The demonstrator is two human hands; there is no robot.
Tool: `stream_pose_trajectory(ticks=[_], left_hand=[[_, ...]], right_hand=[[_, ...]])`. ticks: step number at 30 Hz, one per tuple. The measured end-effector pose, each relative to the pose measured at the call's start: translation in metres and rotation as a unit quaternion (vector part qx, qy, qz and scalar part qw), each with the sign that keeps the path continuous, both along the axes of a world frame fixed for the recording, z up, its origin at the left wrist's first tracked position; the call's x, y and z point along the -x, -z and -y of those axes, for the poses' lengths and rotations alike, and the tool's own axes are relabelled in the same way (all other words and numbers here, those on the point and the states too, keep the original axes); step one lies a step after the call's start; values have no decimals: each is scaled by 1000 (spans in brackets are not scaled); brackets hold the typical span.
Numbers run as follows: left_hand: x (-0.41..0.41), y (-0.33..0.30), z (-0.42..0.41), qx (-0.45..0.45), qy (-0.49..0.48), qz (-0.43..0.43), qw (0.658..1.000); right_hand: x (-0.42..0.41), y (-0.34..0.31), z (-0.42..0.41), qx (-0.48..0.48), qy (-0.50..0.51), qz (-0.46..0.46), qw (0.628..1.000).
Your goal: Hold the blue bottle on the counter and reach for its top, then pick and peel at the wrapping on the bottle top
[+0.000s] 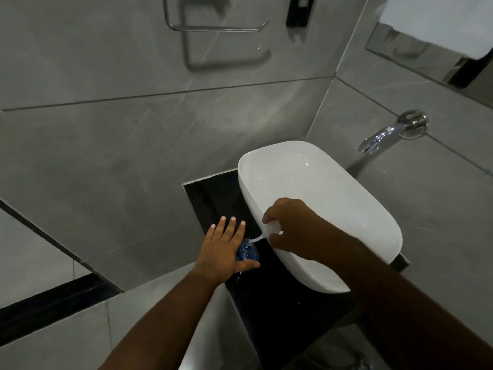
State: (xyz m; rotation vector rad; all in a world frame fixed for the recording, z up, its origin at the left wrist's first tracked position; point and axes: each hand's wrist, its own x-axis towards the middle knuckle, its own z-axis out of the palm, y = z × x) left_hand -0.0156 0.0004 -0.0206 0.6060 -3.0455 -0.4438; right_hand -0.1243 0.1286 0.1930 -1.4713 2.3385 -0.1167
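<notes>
Blue bottle point(247, 252) stands on the black table point(280, 311), just beside the left flank of the white basin point(314, 188), near the table's left edge. The left hand point(222, 249) lies over the bottle's left side: four fingers straight and fanned, pointing away toward the grey tiled wall point(120, 145), thumb running across the bottle's near side, so the bottle sits between palm and thumb; grip is spread, steadying rather than wrapping. The right hand point(290, 225) hovers at the basin's left rim, fingers curled, grip pinching a white pump top point(272, 228). A thin white tube point(256, 238) runs from that top down to the mouth of the bottle; whether its tip sits inside the neck I cannot tell. The right forearm crosses over the basin's near end. The basin rests on the table, its long axis running away and to the left. A chrome spout point(384, 136) juts from the wall well beyond the basin's far right side. High above the basin, on the wall, are a chrome towel ring point(213, 29) and a black fitting point(298, 9). A mirror edge point(426, 68) shows above the spout.
</notes>
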Motion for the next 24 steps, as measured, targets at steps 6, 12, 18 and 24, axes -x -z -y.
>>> stream_pose_trajectory(ticks=[6,12,18,24], left_hand=[[0,-1,-1,-6,26,-21,999],[0,2,-2,-45,11,-44,998],[-1,3,-1,-47,12,-42,998],[-1,3,-3,-63,6,-53,997]], right_hand=[[-10,32,18,-44,-33,8,998],[-11,70,37,-77,-11,29,997],[-6,89,31,-56,17,82,995],[7,96,25,-7,-7,94,996]])
